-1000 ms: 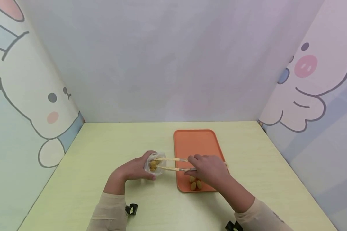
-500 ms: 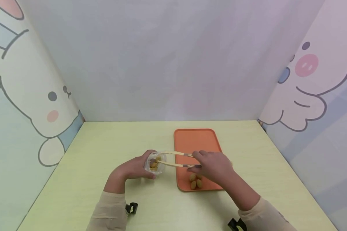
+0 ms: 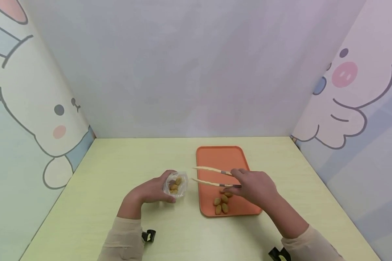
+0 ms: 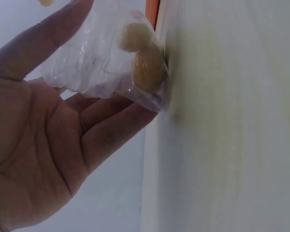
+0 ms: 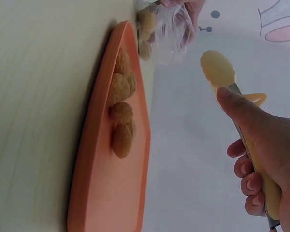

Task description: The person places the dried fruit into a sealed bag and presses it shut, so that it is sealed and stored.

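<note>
Head view gives me the spread best: a pale desk point(image 3: 143, 156) runs beneath everything, with an orange tray point(image 3: 222, 157) lying under the fingers of the right hand point(image 3: 256, 186). Those fingers are wrapped around a pair of tongs point(image 3: 213, 184), whose arms stand wide with nothing that I can see between the tips. Left of the tips, the left hand point(image 3: 152, 189) curls its fingers and thumb about a clear plastic bag point(image 3: 184, 185), its mouth open. Smallest are the brown, nut-like pieces point(image 3: 224, 208): a few within the bag, inside the left grip, and a cluster on the tray near the right thumb. They look round enough to roll, so I'd squeeze one at a time, gently across its middle, with the left fingers steadying the mouth, lest a tip catch the plastic.
</note>
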Action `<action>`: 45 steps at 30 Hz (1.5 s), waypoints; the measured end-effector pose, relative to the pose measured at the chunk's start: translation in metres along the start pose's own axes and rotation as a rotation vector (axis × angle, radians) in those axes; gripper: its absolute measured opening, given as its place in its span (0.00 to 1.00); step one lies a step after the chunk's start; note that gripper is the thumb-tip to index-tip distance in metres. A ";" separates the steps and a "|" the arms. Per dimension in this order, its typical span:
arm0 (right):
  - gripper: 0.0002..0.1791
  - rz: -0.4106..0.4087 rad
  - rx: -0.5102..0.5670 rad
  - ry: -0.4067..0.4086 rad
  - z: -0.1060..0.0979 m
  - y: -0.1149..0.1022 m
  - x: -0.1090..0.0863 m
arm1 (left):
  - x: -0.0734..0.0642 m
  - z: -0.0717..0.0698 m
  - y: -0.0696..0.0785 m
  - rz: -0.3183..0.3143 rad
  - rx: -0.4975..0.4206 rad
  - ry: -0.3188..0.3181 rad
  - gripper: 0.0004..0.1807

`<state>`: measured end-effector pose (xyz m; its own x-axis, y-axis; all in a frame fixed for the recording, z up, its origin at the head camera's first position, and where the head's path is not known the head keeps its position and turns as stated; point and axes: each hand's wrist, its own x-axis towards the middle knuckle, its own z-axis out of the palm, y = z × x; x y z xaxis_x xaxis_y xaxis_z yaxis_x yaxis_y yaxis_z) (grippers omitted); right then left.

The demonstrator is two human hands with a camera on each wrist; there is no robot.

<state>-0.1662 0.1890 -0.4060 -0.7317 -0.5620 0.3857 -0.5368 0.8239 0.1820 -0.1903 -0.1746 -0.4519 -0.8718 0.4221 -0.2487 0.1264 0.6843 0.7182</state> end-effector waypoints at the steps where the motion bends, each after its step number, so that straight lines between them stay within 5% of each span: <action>1: 0.31 0.004 -0.002 -0.004 0.000 0.002 -0.002 | 0.000 0.000 0.000 -0.001 0.000 0.001 0.51; 25: 0.28 0.171 0.047 -0.133 -0.003 0.048 -0.047 | -0.003 0.000 0.001 0.001 0.017 0.008 0.51; 45: 0.23 0.167 0.063 -0.274 -0.011 0.072 -0.075 | -0.001 0.000 -0.002 0.019 0.028 -0.002 0.52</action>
<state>-0.1454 0.2908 -0.4122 -0.8932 -0.4253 0.1458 -0.4183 0.9050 0.0773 -0.1893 -0.1764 -0.4526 -0.8683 0.4363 -0.2360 0.1565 0.6924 0.7043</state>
